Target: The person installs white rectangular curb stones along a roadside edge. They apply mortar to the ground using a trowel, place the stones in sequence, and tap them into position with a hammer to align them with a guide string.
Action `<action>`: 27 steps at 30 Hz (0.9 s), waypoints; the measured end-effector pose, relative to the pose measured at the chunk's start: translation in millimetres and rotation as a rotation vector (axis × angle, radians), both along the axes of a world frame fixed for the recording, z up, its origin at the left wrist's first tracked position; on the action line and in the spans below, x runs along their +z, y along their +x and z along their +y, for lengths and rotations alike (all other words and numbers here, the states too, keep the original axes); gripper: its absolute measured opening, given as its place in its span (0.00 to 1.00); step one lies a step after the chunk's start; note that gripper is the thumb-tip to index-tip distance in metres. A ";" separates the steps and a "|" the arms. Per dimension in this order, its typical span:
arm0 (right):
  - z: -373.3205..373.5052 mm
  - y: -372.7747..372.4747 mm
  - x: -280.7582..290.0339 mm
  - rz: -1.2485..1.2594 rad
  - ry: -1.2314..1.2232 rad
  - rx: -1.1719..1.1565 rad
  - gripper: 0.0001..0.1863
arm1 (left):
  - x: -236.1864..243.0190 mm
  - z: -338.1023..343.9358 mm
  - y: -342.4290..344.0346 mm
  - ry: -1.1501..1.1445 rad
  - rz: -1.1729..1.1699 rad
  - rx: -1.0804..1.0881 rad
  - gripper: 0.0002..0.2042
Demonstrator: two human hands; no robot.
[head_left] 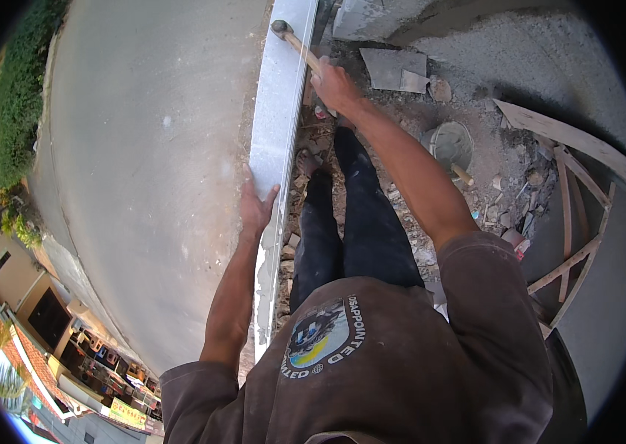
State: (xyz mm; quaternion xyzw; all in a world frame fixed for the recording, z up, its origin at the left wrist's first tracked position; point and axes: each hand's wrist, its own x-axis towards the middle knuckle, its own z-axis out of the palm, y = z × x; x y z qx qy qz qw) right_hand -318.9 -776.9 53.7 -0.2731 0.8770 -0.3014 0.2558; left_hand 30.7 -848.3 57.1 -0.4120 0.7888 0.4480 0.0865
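A long pale grey stone slab (283, 96) lies along the top of a narrow ledge. My right hand (336, 86) is closed around the wooden handle of a mallet (299, 49). The mallet's dark, rounded head rests on or just above the slab's far part; I cannot tell which. At the slab's near end lies my left hand (256, 206), its thumb spread toward the right edge and its fingers along the left edge. Closer to me, the uncovered ledge (266, 270) shows rough grey mortar.
On the right, a bucket of wet grey mortar (451, 145) stands among rubble, with a wooden tool handle (462, 175) beside it. Broken flat slabs (394, 70) lie beyond. A board (564, 140) and a wooden frame (573, 251) are farther right. Pavement (142, 148) stretches left.
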 end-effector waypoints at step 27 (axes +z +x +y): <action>82.5 120.8 18.2 -0.069 -0.136 0.134 0.14 | -7.3 0.5 7.9 -0.111 -0.030 -0.062 0.51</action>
